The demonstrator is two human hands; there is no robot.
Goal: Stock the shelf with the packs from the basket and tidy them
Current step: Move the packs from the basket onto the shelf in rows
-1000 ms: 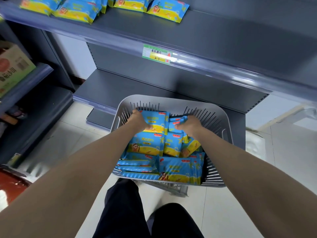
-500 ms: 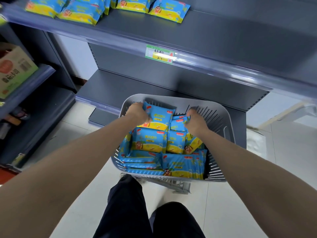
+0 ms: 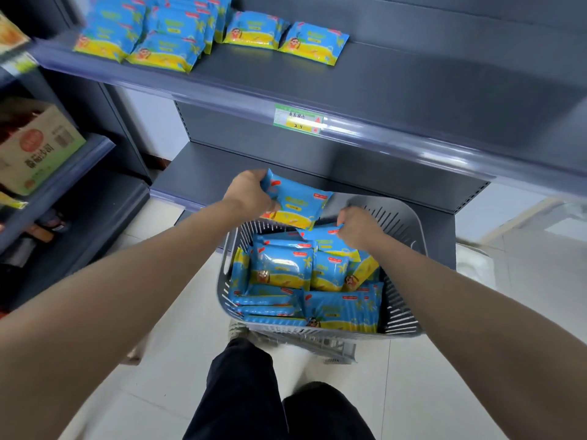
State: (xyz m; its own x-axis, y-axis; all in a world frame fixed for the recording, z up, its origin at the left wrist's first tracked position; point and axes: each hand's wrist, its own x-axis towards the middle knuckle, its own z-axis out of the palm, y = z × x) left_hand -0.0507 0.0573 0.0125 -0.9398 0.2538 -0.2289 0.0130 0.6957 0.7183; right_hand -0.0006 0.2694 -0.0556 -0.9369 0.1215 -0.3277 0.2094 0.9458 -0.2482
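A grey slotted basket (image 3: 409,223) stands on the floor below me, holding several blue-and-yellow packs (image 3: 281,271). My left hand (image 3: 249,192) grips one pack (image 3: 298,206) by its left end and holds it above the basket's far rim. My right hand (image 3: 357,225) pinches the top edge of another pack (image 3: 327,241) that still lies partly among the others in the basket. On the grey upper shelf (image 3: 397,77), several identical packs (image 3: 165,36) lie toward the left, with two lone ones (image 3: 313,42) further right.
A price label (image 3: 298,119) sits on the upper shelf's front rail. A lower shelf (image 3: 228,173) lies behind the basket. At the left, another shelf unit carries a cardboard box (image 3: 35,147). My dark trouser legs (image 3: 254,395) stand on pale floor tiles.
My left hand has lifted its pack up out of the basket. My right hand has raised its pack's edge slightly. The view has tilted up, showing more of the upper shelf.
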